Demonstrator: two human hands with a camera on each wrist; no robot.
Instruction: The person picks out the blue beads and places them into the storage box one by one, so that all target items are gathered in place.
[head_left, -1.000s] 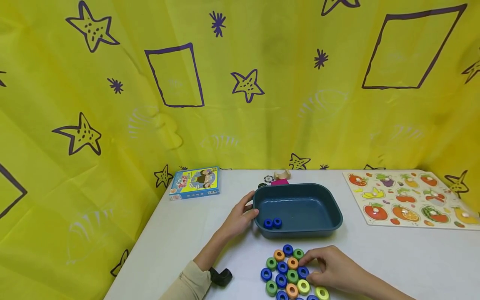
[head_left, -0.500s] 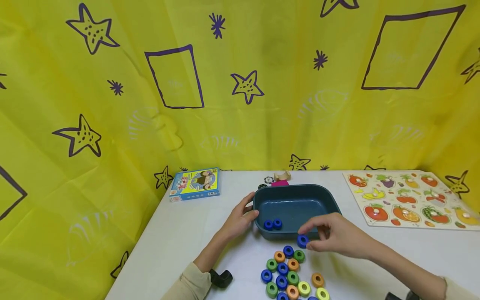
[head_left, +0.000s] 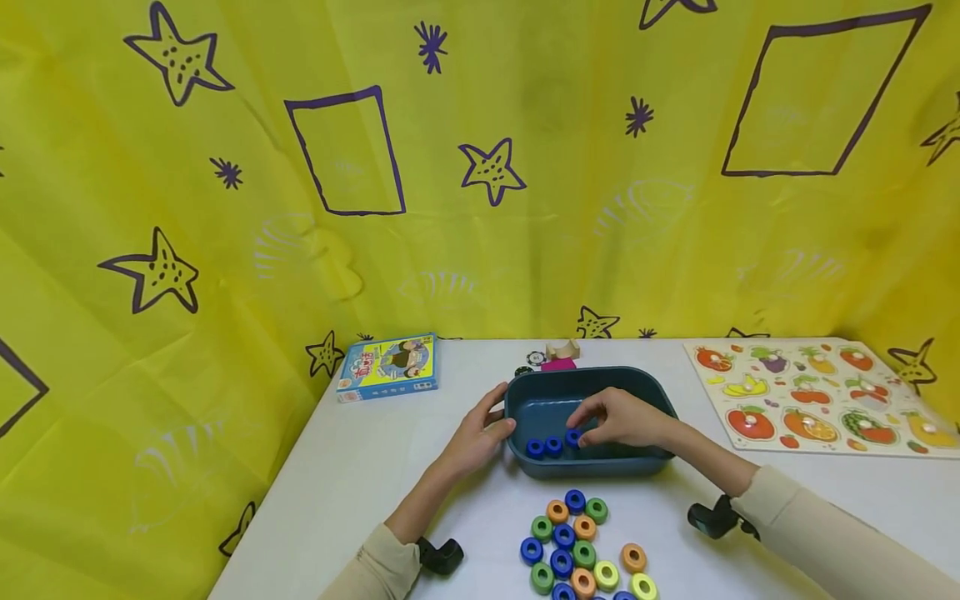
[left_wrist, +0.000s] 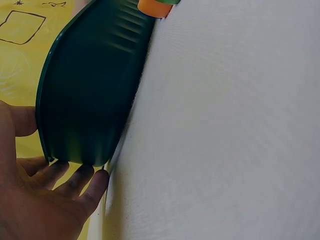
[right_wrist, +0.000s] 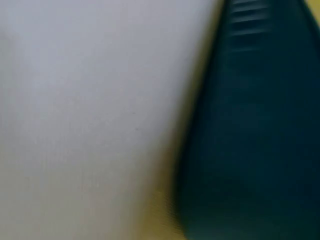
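A dark teal plastic basin (head_left: 540,468) stands on the white table. My left hand (head_left: 471,437) holds its left end, thumb toward the near corner and fingers farther back; in the left wrist view its fingertips (left_wrist: 95,187) touch the end wall. My right hand (head_left: 618,419) reaches over the near rim and pinches a blue ring (head_left: 573,438) low inside. Two more blue rings (head_left: 543,447) sit to its left in the basin. In front lies a cluster of blue, green, orange and yellow rings (head_left: 584,552). The right wrist view is blurred and shows only the basin's wall (right_wrist: 255,140).
A blue-and-yellow game box (head_left: 388,368) lies at the back left. Behind the basin are a pink piece (head_left: 558,365), a small wooden block (head_left: 564,350) and round tokens (head_left: 536,358). A fruit puzzle board (head_left: 810,400) lies at right. A yellow patterned curtain (head_left: 480,275) hangs behind.
My right hand has lifted a blue ring out of the cluster and carried it up and left into the basin. The left hand has stayed at the basin's end.
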